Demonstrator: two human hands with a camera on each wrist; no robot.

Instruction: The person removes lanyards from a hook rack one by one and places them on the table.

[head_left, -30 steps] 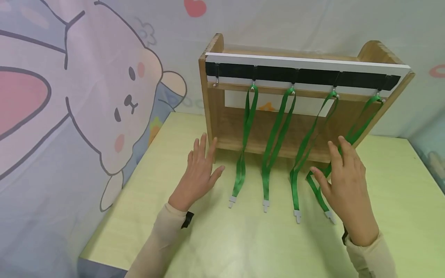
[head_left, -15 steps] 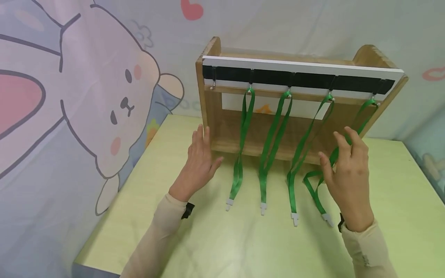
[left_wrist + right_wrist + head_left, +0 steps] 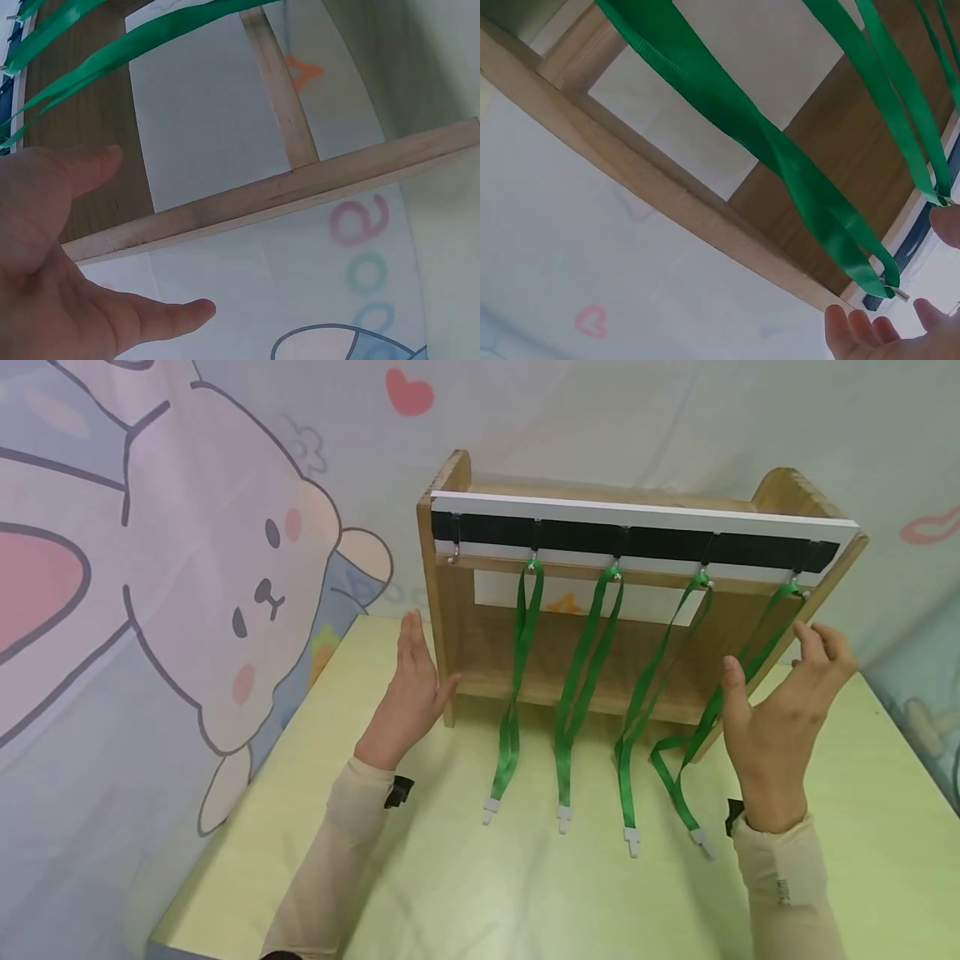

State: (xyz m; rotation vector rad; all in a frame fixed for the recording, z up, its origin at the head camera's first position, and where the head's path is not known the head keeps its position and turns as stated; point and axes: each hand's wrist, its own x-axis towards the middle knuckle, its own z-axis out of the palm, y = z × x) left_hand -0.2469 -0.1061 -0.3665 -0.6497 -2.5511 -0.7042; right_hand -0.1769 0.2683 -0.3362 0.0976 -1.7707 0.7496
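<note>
A small wooden shelf (image 3: 441, 627) stands on the table, with a white board and a black strip of hooks across its front. Green lanyards (image 3: 564, 777) with white plastic clips hang from several hooks; the far-left hook (image 3: 453, 552) bears none. Beside the shelf's left panel is my left hand (image 3: 405, 697), fingers straight and thumb spread, holding nothing. My right hand (image 3: 780, 727) is by the right panel, close to the rightmost lanyard (image 3: 712, 714), fingers slightly bent and thumb apart. The right wrist view shows its fingertips (image 3: 859, 326) below that lanyard's hook end, with nothing pinched.
The pale yellow-green table (image 3: 465, 893) extends in front of the shelf and to both sides. Behind and to the left hangs a cloth backdrop (image 3: 600, 418) with a cartoon animal. The lanyard clips (image 3: 632, 842) lie towards the table's front.
The view has shifted slightly, the shelf now lower in it. My right hand has moved rightward, off the rightmost lanyard, towards the right panel. My left hand has risen along the left panel.
</note>
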